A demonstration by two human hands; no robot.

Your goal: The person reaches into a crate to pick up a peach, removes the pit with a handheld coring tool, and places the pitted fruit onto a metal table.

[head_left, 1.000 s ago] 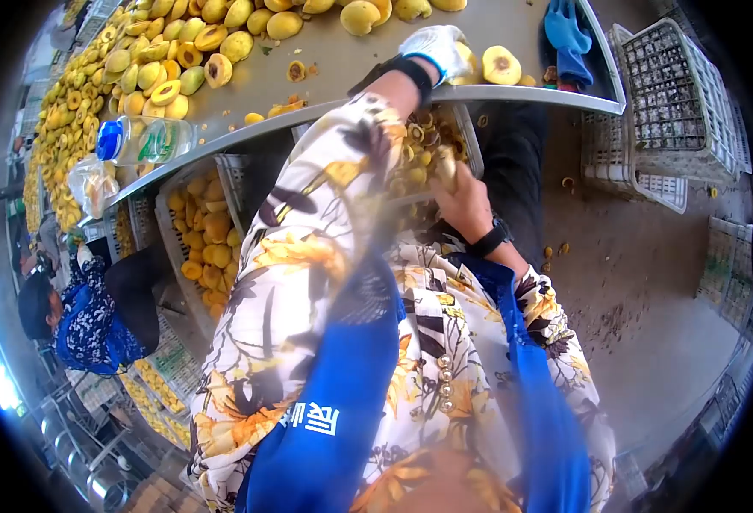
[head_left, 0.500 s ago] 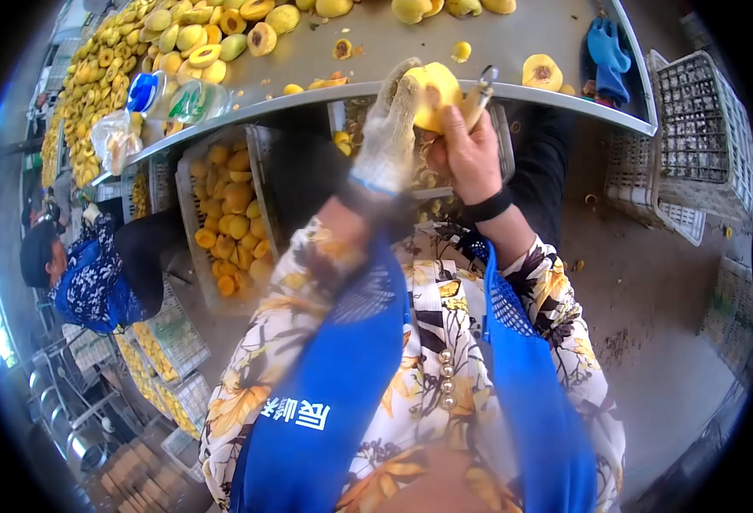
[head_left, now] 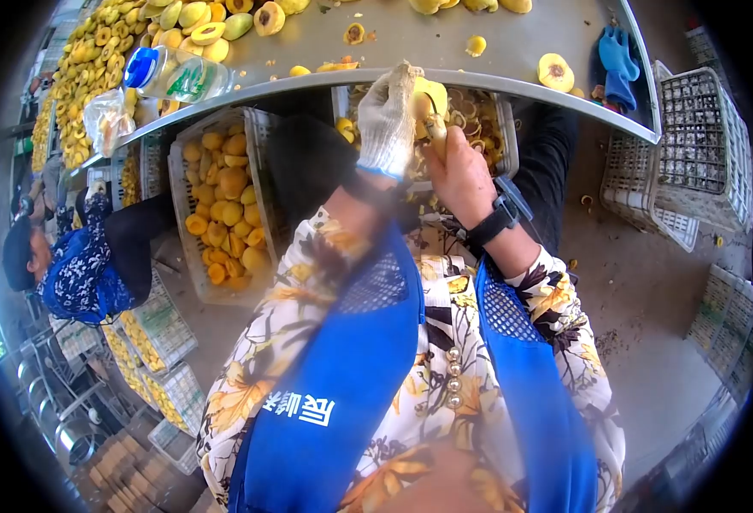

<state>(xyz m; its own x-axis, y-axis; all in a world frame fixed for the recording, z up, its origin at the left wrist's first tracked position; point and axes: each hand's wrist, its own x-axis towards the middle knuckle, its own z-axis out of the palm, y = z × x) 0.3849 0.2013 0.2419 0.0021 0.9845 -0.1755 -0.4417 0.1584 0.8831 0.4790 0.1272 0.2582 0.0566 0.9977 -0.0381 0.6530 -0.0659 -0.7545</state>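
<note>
In a knitted glove, my left hand (head_left: pixel 389 120) is closed on a yellow peach half (head_left: pixel 429 96) just past the table's front edge. My bare right hand (head_left: pixel 462 175) grips a small tool (head_left: pixel 435 125) with a light handle, its curved metal end against the cut face of the fruit. Beneath both hands is a crate (head_left: pixel 508 141) of peelings and scraps. A halved peach (head_left: pixel 555 72) lies on the metal table (head_left: pixel 308 43) to the right.
Peach halves (head_left: pixel 111 51) are heaped at the table's left, near a plastic bottle (head_left: pixel 176 75). A blue glove (head_left: pixel 617 68) lies at the right corner. A fruit-filled crate (head_left: pixel 223 205) stands below left, stacked crates (head_left: pixel 701 137) at right. Another person (head_left: pixel 86 265) sits at far left.
The tool has moved from beside the peach half onto its cut face. My right hand has turned, showing the watch on its wrist. The view has shifted slightly.
</note>
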